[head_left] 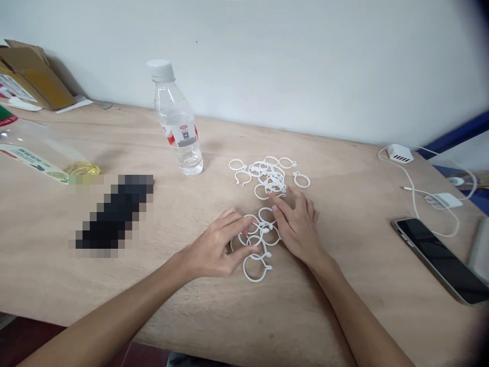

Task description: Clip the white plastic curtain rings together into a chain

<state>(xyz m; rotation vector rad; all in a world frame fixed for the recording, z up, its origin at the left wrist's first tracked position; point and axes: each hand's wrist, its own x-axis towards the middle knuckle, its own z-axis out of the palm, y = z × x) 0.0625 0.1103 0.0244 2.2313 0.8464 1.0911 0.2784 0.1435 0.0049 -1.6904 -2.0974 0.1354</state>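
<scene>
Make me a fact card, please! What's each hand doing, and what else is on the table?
Left hand: at the nearer white rings, thumb and forefinger apart
Right hand: fingers spread, between the nearer and farther white rings
Table: wooden
Left side: cardboard box, bottle with yellow liquid, dark thing too blurred to name
Behind the left hand: upright clear bottle, white cap on
Right side: phone, white charger

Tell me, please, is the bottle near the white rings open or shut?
Shut: a white cap sits on top of the bottle, which stands left of the white rings. How tightly it is screwed, I cannot tell.
</scene>
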